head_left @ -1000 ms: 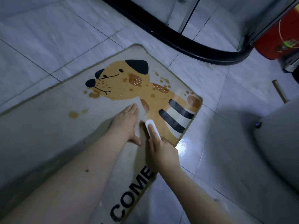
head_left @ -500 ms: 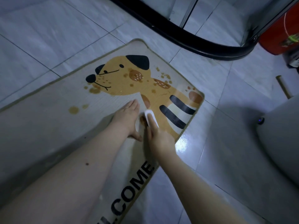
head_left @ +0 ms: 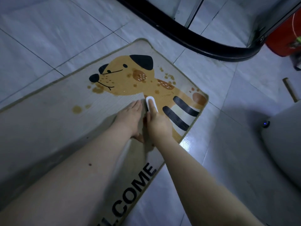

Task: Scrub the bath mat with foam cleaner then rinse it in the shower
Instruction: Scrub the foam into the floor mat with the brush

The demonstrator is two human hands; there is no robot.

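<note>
A beige bath mat (head_left: 48,121) with a printed brown dog and the word WELCOME lies on the tiled floor. Brown stains dot the dog's face and the mat beside it. My right hand (head_left: 157,123) grips a small white scrub brush (head_left: 150,103) and presses it on the mat at the dog's chest, forefinger laid along its back. Just left of the brush, my left hand (head_left: 130,118) lies flat on the mat with straight fingers, holding it down. No foam shows on the mat.
The black curved sill of the shower (head_left: 195,46) runs along the top, with glass panels above it. A red bucket (head_left: 283,41) stands at the top right. A grey rounded fixture (head_left: 283,152) with a small blue light fills the right side. A wooden stick (head_left: 290,91) lies near it.
My right hand has pushed the brush forward along the mat, from the striped leg toward the dog's chest. My left hand stays pressed flat beside it.
</note>
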